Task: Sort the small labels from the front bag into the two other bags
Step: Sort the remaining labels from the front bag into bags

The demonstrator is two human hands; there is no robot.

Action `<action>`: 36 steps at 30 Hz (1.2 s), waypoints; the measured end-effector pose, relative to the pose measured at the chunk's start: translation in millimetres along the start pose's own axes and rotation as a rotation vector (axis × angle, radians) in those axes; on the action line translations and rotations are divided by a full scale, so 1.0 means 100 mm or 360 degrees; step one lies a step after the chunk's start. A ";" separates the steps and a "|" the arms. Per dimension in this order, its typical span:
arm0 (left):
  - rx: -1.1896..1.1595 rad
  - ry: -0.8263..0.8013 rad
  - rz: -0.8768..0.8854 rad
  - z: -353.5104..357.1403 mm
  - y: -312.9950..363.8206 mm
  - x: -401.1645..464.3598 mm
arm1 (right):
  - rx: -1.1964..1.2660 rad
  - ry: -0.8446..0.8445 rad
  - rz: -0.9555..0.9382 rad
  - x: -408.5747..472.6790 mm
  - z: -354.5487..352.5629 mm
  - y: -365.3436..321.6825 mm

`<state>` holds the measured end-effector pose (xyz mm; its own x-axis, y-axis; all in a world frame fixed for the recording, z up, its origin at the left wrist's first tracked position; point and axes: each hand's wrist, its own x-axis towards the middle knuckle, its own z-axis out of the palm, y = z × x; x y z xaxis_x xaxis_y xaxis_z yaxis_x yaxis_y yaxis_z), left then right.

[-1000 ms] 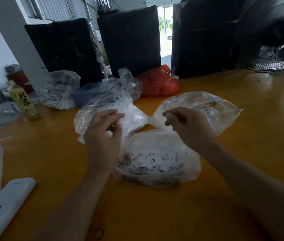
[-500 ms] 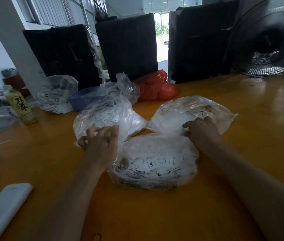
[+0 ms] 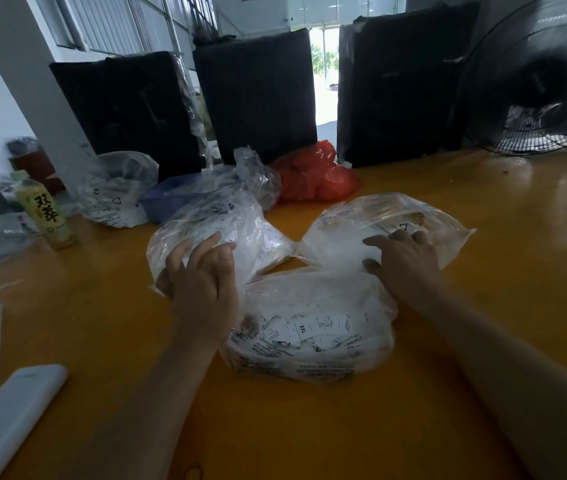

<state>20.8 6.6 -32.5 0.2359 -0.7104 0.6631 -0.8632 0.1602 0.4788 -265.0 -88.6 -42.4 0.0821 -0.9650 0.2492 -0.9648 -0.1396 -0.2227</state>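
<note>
Three clear plastic bags lie on the orange table (image 3: pixel 310 427). The front bag (image 3: pixel 313 327) holds several small white labels, one reading XXL (image 3: pixel 302 329). Behind it to the left is a second bag (image 3: pixel 226 226) and to the right a third bag (image 3: pixel 379 223), both with white contents. My left hand (image 3: pixel 202 275) rests on the near side of the left bag with fingers loosely spread. My right hand (image 3: pixel 403 258) lies on the near edge of the right bag, fingers extended. Whether either hand holds a label is hidden.
A green drink bottle (image 3: pixel 44 213) stands at the left, near another clear bag (image 3: pixel 115 192), a blue basin (image 3: pixel 174 199) and a red bag (image 3: pixel 313 178). Black bundles (image 3: pixel 258 98) line the far edge. A fan (image 3: pixel 538 74) stands right. A white flat object (image 3: pixel 8 420) lies front left.
Both hands came down from mid-air with pinched fingers onto the left and right bags, and their fingers have spread out. The camera has tilted slightly.
</note>
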 end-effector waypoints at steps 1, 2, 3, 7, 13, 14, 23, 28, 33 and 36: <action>-0.0036 0.0059 0.0068 0.01 0.04 -0.02 | -0.0038 -0.0067 0.0005 -0.01 0.01 -0.01; -0.0071 0.0107 0.0139 0.02 0.08 -0.03 | -0.0058 -0.0087 0.0003 -0.02 0.02 -0.02; -0.0099 0.0142 0.0201 0.03 0.12 -0.05 | -0.0068 -0.0059 0.0000 -0.03 0.02 -0.03; -0.0209 0.0155 0.0343 0.06 0.24 -0.12 | -0.0026 0.0229 0.0038 -0.08 -0.04 -0.08; -0.0418 -0.0037 0.0332 0.09 0.32 -0.20 | 0.0322 0.0521 -0.0033 -0.11 -0.15 -0.06; -0.0455 -0.0051 0.0318 0.09 0.33 -0.21 | 0.0476 0.0592 -0.0046 -0.11 -0.16 -0.06; -0.0975 -0.0470 -0.0167 0.06 0.43 -0.27 | 0.1460 0.0513 -0.0151 -0.28 -0.35 -0.33; -0.1291 -0.0757 -0.0489 0.09 0.48 -0.26 | 0.1302 0.0031 -0.0668 -0.44 -0.35 -0.51; -0.1440 -0.0670 -0.0647 0.10 0.45 -0.27 | 0.1231 -0.0028 -0.0755 -0.49 -0.33 -0.56; -0.1664 -0.0647 -0.0874 0.11 0.45 -0.25 | 0.1289 -0.0024 -0.0757 -0.49 -0.33 -0.56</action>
<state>-28.9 24.1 -33.6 0.1369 -0.9861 0.0943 0.1177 0.1107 0.9869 -223.4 -26.0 -11.2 0.4316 -0.7688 0.4718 -0.3621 -0.6267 -0.6900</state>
